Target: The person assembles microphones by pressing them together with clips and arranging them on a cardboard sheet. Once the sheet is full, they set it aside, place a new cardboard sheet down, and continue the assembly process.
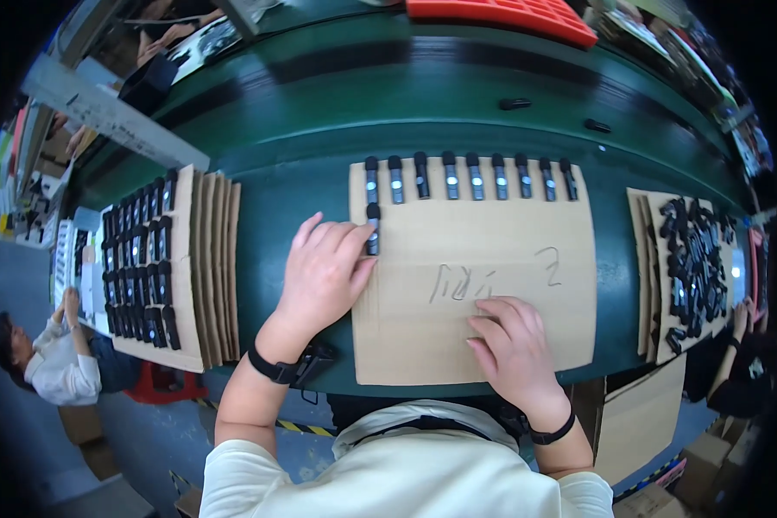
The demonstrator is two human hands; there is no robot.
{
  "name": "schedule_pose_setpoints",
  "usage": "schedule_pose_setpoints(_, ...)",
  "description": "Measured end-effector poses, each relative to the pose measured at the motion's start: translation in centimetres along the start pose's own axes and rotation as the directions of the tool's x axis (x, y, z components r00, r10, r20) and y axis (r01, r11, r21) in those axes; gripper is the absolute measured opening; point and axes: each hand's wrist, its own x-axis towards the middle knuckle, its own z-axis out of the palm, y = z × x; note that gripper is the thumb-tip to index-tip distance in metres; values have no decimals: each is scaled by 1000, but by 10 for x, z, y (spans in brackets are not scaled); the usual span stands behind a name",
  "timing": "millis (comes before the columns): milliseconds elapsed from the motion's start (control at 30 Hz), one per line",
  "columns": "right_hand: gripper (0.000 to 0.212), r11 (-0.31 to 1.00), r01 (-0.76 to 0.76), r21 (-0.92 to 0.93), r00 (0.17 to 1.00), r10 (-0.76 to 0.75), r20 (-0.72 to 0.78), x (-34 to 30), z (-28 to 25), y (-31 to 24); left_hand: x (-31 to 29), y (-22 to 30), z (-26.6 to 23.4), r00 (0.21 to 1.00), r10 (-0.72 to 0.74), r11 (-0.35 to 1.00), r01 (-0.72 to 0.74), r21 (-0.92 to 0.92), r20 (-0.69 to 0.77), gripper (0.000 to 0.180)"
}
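A cardboard sheet [475, 354] with pencil marks lies in front of me. Along its far edge stands a row of several small black microphones [476, 177] with dark foam-like heads and a light spot on most bodies. Under the row's left end lies one more microphone [373, 217], its lower part between the thumb and forefinger of my left hand [324, 272]. My right hand [518, 345] hovers over or rests on the sheet's lower right part, its fingers loosely bent and apart, with nothing seen in them.
On the left is a cardboard stack [220, 276] topped with rows of microphones. Another cardboard stack [652, 285] at right carries a jumbled heap of them. Two loose black pieces [515, 104] and a red tray [505, 15] are farther back. People sit at both sides.
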Motion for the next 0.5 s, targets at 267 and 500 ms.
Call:
schedule_pose_setpoints(267, 25, 996, 33, -77, 997, -38, -65, -2, -51, 9, 14, -1, -37, 997, 37, 995, -44, -89, -72, 37)
schedule_pose_setpoints(500, 26, 988, -18, -156, 996, 3, -94, 11, -133, 97, 64, 10, -78, 993, -69, 847, 110, -519, 99, 33)
